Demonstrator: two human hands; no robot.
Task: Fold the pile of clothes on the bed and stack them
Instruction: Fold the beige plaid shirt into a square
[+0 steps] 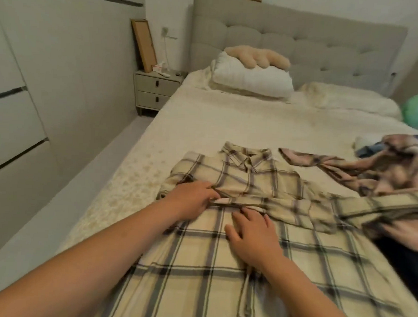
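On the bed [205,124], plaid shirt [250,182] under both hands.

- A bed [229,125] with a cream cover fills the middle of the view.
- A grey tufted headboard [306,42] stands at 12 o'clock against a pale wall [162,8].
- A white pillow [250,80] lies just below the headboard, with a beige plush cushion [257,56] on top.
- A nightstand [156,87] with two drawers sits at 11 o'clock, a wooden frame [143,46] leaning on the wall above it.
- Pale wardrobe panels [25,88] run along 9 o'clock.
- A grey floor [54,223] lies between wardrobe and bed.
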